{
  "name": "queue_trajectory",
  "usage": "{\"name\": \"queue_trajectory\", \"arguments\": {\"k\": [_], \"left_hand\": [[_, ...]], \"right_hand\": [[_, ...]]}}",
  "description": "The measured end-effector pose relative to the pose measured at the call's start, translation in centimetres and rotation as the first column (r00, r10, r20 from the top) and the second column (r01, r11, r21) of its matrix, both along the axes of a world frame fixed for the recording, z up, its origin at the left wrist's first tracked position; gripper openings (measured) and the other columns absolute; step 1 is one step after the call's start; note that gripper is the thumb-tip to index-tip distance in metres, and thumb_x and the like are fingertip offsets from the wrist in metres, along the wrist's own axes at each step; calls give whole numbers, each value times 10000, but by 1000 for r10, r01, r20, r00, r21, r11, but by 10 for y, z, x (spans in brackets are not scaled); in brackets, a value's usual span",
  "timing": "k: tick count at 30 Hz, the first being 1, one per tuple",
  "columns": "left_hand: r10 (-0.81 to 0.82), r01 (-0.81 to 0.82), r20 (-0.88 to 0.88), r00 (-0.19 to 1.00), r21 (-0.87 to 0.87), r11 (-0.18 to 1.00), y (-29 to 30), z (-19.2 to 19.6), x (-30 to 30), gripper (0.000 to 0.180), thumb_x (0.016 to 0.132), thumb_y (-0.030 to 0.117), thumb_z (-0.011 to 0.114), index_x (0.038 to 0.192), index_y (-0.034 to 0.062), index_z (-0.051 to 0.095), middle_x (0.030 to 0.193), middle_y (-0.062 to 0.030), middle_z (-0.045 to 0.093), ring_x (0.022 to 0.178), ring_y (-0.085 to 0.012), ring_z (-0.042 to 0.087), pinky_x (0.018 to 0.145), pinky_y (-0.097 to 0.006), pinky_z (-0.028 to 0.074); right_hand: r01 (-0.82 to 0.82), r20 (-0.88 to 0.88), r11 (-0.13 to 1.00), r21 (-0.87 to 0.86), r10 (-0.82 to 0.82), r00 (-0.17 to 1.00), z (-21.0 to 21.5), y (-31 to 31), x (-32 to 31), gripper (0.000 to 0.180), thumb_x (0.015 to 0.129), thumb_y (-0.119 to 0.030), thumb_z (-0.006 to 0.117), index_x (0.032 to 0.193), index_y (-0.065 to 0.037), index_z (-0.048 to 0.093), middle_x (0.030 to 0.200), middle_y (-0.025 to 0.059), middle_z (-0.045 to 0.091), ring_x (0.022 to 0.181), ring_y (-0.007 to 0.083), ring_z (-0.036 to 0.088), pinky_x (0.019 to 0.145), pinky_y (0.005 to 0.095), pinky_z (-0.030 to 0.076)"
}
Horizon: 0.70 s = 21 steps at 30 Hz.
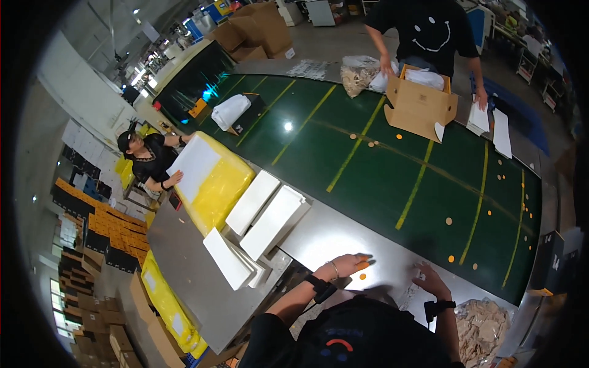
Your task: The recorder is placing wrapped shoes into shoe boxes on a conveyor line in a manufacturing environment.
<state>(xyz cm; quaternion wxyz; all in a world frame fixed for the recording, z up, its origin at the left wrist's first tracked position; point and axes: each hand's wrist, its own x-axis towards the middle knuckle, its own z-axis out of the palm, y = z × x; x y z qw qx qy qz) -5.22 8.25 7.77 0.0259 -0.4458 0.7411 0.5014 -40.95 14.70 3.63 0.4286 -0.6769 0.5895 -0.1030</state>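
Note:
My left hand [350, 265] is low over the bare metal table strip, its fingers stretched out to the right. Orange patches show at its fingertips, and I cannot make out whether it touches them. Just below those fingers a small orange disc [362, 276] lies on the metal. My right hand [431, 281] hovers at the strip's edge beside the green conveyor belt [392, 178], fingers apart and nothing in them. Stacks of white folded sheets [276, 222] stand to the left of my left hand.
Several orange and tan discs [449, 221] dot the belt. Across it, a person's hands are at an open carton [423, 101] and white sheets [478, 119]. At left another person touches a yellow-wrapped bundle [224, 190]. Crumpled brown paper [481, 328] fills a bag at lower right.

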Motion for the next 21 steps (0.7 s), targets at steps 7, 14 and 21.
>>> {"name": "queue_trajectory", "arguments": {"k": [7,14,21], "left_hand": [[151,-149,13,988,-81,985,-99,40,97,477,938,357,506,1330,86,490,1024,-216,651,918,-321,634,826,-361,488],[602,-613,-120,790,-106,783,-249,4,276,482,872,251,627,1255,-26,532,1156,-202,624,1030,-282,623,890,-320,477],[883,-883,-30,468,8,469,-371,-5,438,543,872,284,606,1342,51,467,1045,-48,629,784,-134,575,676,-273,464]], "right_hand": [[146,9,988,-55,-145,989,-1,-57,40,605,781,-305,694,1272,2,520,1240,223,571,1184,345,532,1005,388,408],[8,2,967,256,-8,1000,21,-170,165,603,792,-328,676,1285,-21,512,1229,224,574,1140,332,561,949,377,451],[-99,33,991,86,96,995,0,-291,290,595,813,-359,650,1285,-26,508,1261,211,550,1178,357,517,998,389,412]]}}
